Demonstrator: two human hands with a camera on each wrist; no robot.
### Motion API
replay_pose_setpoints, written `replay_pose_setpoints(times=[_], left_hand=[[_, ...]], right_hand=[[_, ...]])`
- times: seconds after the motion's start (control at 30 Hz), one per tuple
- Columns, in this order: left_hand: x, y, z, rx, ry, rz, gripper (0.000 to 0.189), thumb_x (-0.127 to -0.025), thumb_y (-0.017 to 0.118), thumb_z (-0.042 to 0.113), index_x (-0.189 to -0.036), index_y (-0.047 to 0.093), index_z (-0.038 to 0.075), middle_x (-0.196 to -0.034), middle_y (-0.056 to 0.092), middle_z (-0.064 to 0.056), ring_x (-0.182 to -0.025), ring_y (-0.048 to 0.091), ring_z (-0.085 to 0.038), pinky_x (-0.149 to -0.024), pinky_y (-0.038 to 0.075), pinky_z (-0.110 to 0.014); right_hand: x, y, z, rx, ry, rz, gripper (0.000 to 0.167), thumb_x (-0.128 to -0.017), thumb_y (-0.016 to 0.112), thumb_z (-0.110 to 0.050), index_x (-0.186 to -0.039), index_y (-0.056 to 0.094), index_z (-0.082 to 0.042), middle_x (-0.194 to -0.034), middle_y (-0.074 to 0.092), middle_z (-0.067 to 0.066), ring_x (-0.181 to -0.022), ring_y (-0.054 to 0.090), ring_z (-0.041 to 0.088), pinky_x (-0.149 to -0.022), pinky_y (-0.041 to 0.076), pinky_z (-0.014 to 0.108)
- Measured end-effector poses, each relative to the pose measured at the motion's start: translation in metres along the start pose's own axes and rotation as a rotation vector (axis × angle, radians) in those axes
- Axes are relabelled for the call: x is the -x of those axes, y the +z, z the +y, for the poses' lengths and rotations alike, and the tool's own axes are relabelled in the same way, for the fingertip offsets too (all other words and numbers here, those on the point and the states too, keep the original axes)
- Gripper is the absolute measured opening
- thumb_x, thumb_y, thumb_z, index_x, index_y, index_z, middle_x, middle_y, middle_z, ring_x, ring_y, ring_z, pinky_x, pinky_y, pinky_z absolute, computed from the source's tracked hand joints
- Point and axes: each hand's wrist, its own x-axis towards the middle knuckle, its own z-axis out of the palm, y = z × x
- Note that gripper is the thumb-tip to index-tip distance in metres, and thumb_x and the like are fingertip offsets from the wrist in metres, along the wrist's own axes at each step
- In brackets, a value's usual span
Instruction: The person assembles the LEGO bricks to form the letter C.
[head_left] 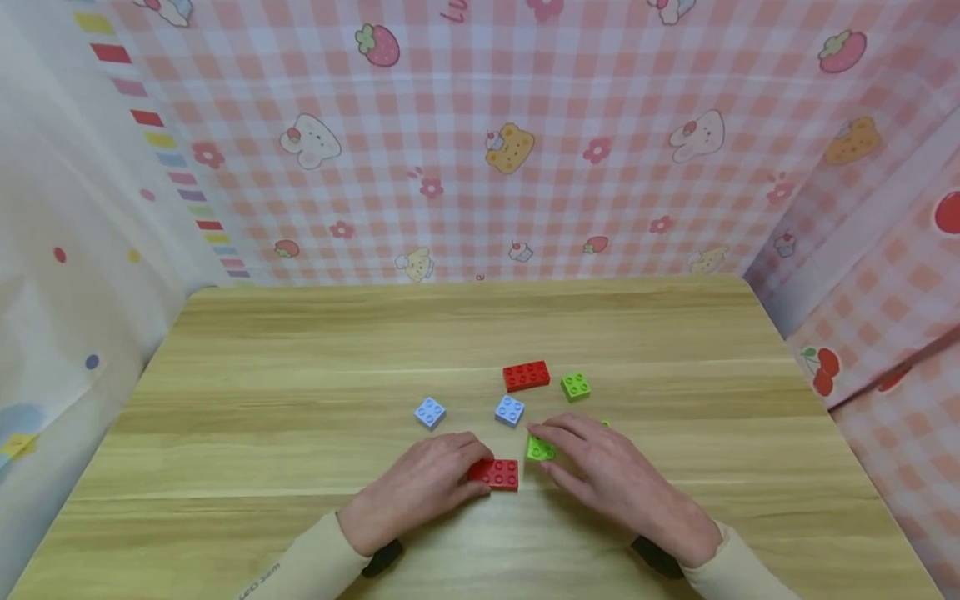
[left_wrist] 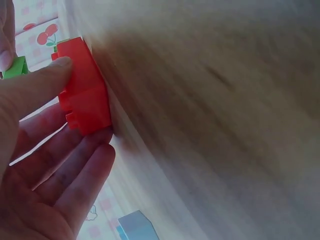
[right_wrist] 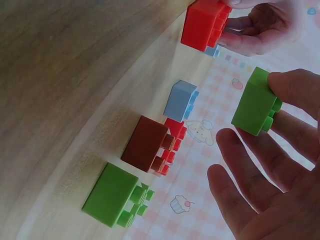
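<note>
Table (head_left: 315, 333): pale wood, grain running side to side, rounded far corners
Back cloth (head_left: 465, 92): pink-and-white check, hanging behind the table's far edge
Prints there: strawberry (head_left: 381, 47), orange bear head (head_left: 513, 152), white animal head (head_left: 315, 143), pink flower (head_left: 597, 150), cupcake (head_left: 521, 252)
Coloured bars (head_left: 147, 118): red, yellow, blue, purple, stacked down the back cloth's left
Left cloth (head_left: 67, 192): white, scattered coloured dots
Right cloth (head_left: 881, 300): pink check, cherry print (head_left: 826, 363)

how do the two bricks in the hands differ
Colour: one is a red brick, the other a green brick. Size: the red brick looks longer than the green brick. Holder: the left hand grips the red brick; the right hand grips the green brick. Both have round studs.
</note>
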Motion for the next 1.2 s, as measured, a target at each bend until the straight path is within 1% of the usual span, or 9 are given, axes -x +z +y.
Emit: replay_pose_setpoints(times=[0.1,0.2,0.37,0.53,0.63,0.73,0.9,1.0,1.2], left_hand=[[0.001,0.001,-0.001,0.0,-0.006,0.004,0.033,-0.092,0.081,0.035,-0.113,0.073,0.012,-0.1,0.069,0.004,-0.086,0.062,-0.007,-0.078,0.057,-0.026],[0.002,0.0,-0.001,0.008,-0.016,-0.005,0.037,-0.091,0.081,0.036,-0.116,0.072,0.012,-0.103,0.069,0.003,-0.091,0.063,-0.009,-0.082,0.057,-0.028],[0.006,-0.003,-0.002,0.079,-0.047,-0.04,0.042,-0.09,0.083,0.031,-0.123,0.07,0.01,-0.114,0.071,-0.002,-0.106,0.067,-0.015,-0.093,0.057,-0.034],[0.008,-0.007,-0.005,0.154,-0.073,-0.093,0.048,-0.09,0.083,0.029,-0.13,0.068,0.009,-0.122,0.071,-0.003,-0.113,0.066,-0.016,-0.098,0.056,-0.035],[0.009,-0.008,-0.007,0.179,-0.071,-0.11,0.048,-0.09,0.083,0.027,-0.132,0.067,0.009,-0.125,0.07,-0.002,-0.116,0.065,-0.016,-0.1,0.055,-0.035],[0.009,-0.009,-0.009,0.199,-0.057,-0.11,0.047,-0.091,0.082,0.025,-0.132,0.067,0.008,-0.126,0.07,-0.003,-0.116,0.065,-0.016,-0.1,0.055,-0.034],[0.009,-0.01,-0.012,0.219,-0.048,-0.112,0.043,-0.092,0.081,0.023,-0.13,0.068,0.009,-0.123,0.071,-0.001,-0.112,0.066,-0.012,-0.096,0.056,-0.031],[0.01,-0.01,-0.012,0.217,-0.051,-0.112,0.041,-0.093,0.08,0.023,-0.13,0.069,0.009,-0.121,0.072,0.0,-0.11,0.066,-0.011,-0.094,0.057,-0.03],[0.01,-0.009,-0.011,0.183,-0.04,-0.09,0.038,-0.093,0.079,0.022,-0.128,0.07,0.009,-0.119,0.073,-0.001,-0.11,0.067,-0.013,-0.094,0.057,-0.032]], right_hand=[[0.0,0.0,0.0,-0.005,-0.003,-0.001,0.048,-0.091,0.082,-0.022,-0.135,0.067,-0.011,-0.124,0.069,0.002,-0.109,0.066,0.017,-0.088,0.06,0.038],[-0.001,0.0,-0.001,-0.025,-0.005,-0.001,0.048,-0.091,0.082,-0.022,-0.135,0.067,-0.01,-0.125,0.068,0.003,-0.11,0.067,0.017,-0.088,0.06,0.037],[-0.002,0.002,-0.003,-0.074,0.018,-0.034,0.049,-0.092,0.08,-0.02,-0.137,0.065,-0.009,-0.127,0.068,0.003,-0.111,0.066,0.016,-0.09,0.06,0.038],[-0.004,0.003,-0.006,-0.108,0.053,-0.078,0.046,-0.094,0.078,-0.022,-0.136,0.064,-0.008,-0.127,0.069,0.003,-0.112,0.066,0.016,-0.092,0.059,0.041],[-0.005,0.004,-0.007,-0.125,0.061,-0.089,0.044,-0.095,0.078,-0.022,-0.134,0.065,-0.008,-0.126,0.069,0.002,-0.112,0.066,0.015,-0.091,0.059,0.041],[-0.006,0.004,-0.007,-0.147,0.069,-0.108,0.042,-0.095,0.077,-0.02,-0.134,0.065,-0.009,-0.127,0.069,0.002,-0.113,0.065,0.014,-0.093,0.059,0.041],[-0.009,0.006,-0.008,-0.177,0.087,-0.166,0.04,-0.097,0.075,-0.02,-0.134,0.065,-0.01,-0.128,0.068,0.0,-0.115,0.064,0.014,-0.094,0.058,0.04],[-0.011,0.005,-0.009,-0.177,0.099,-0.203,0.039,-0.097,0.075,-0.021,-0.134,0.066,-0.011,-0.128,0.068,0.0,-0.115,0.064,0.013,-0.095,0.058,0.04],[-0.015,0.003,-0.011,-0.172,0.109,-0.265,0.037,-0.099,0.073,-0.023,-0.134,0.066,-0.013,-0.13,0.068,0.0,-0.12,0.062,0.015,-0.098,0.056,0.043]])
